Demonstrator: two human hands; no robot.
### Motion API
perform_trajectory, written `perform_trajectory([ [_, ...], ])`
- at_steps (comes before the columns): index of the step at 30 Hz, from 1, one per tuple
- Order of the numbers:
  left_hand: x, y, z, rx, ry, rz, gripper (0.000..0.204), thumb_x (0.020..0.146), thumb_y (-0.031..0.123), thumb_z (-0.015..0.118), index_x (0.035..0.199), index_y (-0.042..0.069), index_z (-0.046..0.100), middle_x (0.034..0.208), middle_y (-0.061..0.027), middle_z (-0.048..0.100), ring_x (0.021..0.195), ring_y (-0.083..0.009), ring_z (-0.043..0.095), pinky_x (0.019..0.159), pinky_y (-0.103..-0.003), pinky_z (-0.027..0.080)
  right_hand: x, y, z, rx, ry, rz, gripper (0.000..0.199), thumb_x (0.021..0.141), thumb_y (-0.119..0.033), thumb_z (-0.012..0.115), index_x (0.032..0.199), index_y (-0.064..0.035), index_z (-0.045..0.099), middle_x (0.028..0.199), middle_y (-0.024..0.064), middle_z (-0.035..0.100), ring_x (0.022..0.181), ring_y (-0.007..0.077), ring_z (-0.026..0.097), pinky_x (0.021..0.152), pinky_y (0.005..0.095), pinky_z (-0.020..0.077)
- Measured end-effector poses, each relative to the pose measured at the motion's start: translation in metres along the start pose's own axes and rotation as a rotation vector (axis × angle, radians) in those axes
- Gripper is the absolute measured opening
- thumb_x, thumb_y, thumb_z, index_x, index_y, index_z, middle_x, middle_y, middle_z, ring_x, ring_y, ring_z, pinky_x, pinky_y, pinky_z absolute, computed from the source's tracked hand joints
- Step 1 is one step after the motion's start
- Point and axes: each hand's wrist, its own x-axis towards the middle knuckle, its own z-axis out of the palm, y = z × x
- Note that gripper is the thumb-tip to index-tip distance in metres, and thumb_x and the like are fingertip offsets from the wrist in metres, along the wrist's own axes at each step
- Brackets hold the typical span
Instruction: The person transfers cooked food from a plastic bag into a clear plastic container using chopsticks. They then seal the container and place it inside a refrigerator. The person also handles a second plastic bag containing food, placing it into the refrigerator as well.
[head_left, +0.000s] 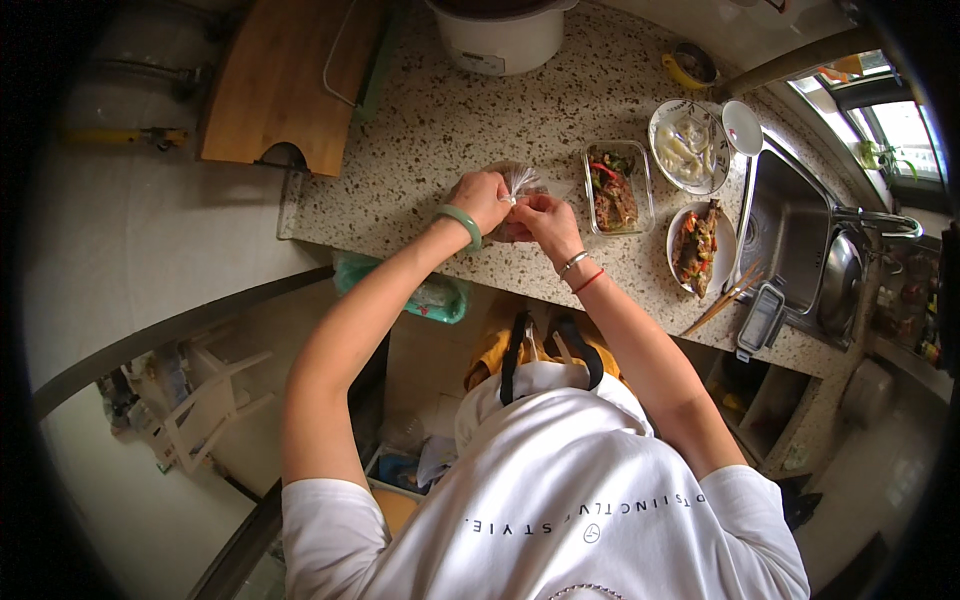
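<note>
A clear plastic bag (pixel 524 180) with something dark inside rests on the speckled counter (pixel 400 190) close to its front edge. My left hand (pixel 482 198) is closed on the gathered neck of the bag from the left. From the right, my right hand (pixel 546 222) pinches the same neck, its fingertips almost meeting those of the left. A glass container (pixel 648 190) of cooked meat with red and green pepper stands just right of the bag. What the bag contains is largely hidden by my hands and the crumpled plastic.
Beyond the container are a patterned bowl of pale food (pixel 690 147), a small white bowl (pixel 741 128) and a plate of cooked fish (pixel 696 248). Chopsticks (pixel 722 300) lie near the sink (pixel 790 215). A white cooker (pixel 500 42) and wooden board (pixel 285 85) stand at the back.
</note>
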Motion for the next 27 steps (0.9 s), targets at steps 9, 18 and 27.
perform_trajectory([
  [9,0.008,-0.018,-0.004,-0.582,-0.248,-0.285,0.031,0.074,0.007,0.070,0.101,0.006,0.055,0.072,-0.0019,0.060,0.059,-0.0078,0.054,0.050,-0.024,0.043,0.006,0.005,0.004,-0.251,0.039,-0.044,0.021,0.076,-0.016,0.070,0.077,0.0028,0.061,0.064,0.0053,0.063,0.057,0.0111,0.062,0.052,0.0247,0.0496],
  [18,0.004,-0.021,-0.014,-1.115,-0.472,-0.530,0.029,0.082,0.002,0.065,0.106,0.008,0.050,0.081,0.0006,0.056,0.054,-0.0023,0.043,0.040,-0.017,0.031,0.009,0.011,-0.006,-0.387,0.039,-0.124,0.023,0.076,-0.018,0.069,0.080,0.0033,0.062,0.065,0.0074,0.064,0.059,0.0119,0.062,0.054,0.0266,0.0501],
  [27,-0.018,-0.012,0.014,-1.296,-0.155,-0.513,0.034,0.084,0.004,0.066,0.115,0.009,0.052,0.095,-0.0045,0.064,0.072,-0.0072,0.057,0.057,-0.018,0.046,-0.005,0.006,-0.008,-0.060,0.068,-0.163,0.015,0.080,-0.010,0.066,0.088,0.0023,0.062,0.077,0.0046,0.065,0.066,0.0093,0.060,0.061,0.0250,0.0508],
])
